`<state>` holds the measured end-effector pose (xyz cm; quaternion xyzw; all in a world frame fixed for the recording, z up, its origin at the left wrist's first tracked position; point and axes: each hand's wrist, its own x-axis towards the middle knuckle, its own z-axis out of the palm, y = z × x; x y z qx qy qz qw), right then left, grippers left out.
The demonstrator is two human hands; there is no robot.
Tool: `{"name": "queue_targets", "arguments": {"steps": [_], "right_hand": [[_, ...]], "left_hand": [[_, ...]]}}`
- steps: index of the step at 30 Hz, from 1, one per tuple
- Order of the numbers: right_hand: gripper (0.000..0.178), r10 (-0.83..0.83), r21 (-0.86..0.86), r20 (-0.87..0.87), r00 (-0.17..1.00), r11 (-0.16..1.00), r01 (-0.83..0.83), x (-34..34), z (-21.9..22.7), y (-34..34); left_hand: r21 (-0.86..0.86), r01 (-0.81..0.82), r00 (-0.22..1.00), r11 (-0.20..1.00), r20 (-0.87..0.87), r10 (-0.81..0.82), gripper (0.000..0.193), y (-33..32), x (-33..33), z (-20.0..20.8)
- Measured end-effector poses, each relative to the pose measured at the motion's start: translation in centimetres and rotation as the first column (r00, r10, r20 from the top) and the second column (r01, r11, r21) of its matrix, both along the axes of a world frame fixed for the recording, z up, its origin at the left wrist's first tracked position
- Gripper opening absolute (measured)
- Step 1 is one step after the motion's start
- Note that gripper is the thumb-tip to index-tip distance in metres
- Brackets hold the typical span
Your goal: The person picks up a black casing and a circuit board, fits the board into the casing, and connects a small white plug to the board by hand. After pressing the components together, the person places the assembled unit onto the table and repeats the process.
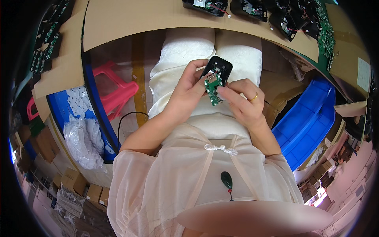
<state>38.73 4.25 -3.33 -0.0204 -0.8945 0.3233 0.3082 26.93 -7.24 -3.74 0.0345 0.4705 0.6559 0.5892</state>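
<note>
Above my lap, my left hand (184, 93) is closed round a small black plastic housing (222, 65) with a rounded end. Its thumb lies against the upper left edge of a green circuit board (211, 91), which overlaps the lower part of the housing. Small pale components show on the board's face. My right hand (246, 102), with a ring on one finger, pinches the board's right side between its fingertips. The board is tilted and partly in front of the housing, so whether the two are joined cannot be seen.
A cardboard-covered table (150, 15) curves ahead, bearing several black housings (248, 8) with thin wires at the far right. Green boards (324, 33) lie beyond them. Blue bins (304, 122) stand right; a pink stool (118, 89) and a clear plastic bag (82, 138) are left.
</note>
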Motion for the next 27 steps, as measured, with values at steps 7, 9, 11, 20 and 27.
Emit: {"name": "queue_targets", "arguments": {"steps": [7,9,11,20,27], "right_hand": [[0.031,-0.02,0.126,0.09,0.996,0.992,0.009,-0.3,1.0,0.6],[0.03,0.016,0.168,0.076,0.997,0.985,-0.028,-0.3,0.9,0.8],[0.032,0.011,0.166,0.052,0.999,0.986,-0.019,-0.4,0.9,0.8],[0.026,-0.126,0.087,0.179,0.976,0.99,0.112,-0.6,1.3,1.3],[0.028,-0.172,0.106,0.204,0.964,0.983,0.153,-0.7,1.4,1.0]], "left_hand": [[0.106,0.04,0.976,0.994,-0.216,-0.016,0.034,-0.2,0.2,-0.1],[0.121,0.023,0.97,0.992,-0.242,0.007,0.03,-0.2,0.3,-0.1],[0.131,0.012,0.977,0.991,-0.212,0.017,0.031,-0.3,0.5,-0.1],[0.169,-0.002,0.952,0.986,-0.302,0.053,0.035,0.0,0.7,0.4],[0.207,-0.016,0.929,0.978,-0.357,0.091,0.038,0.0,0.9,-0.1]]}}
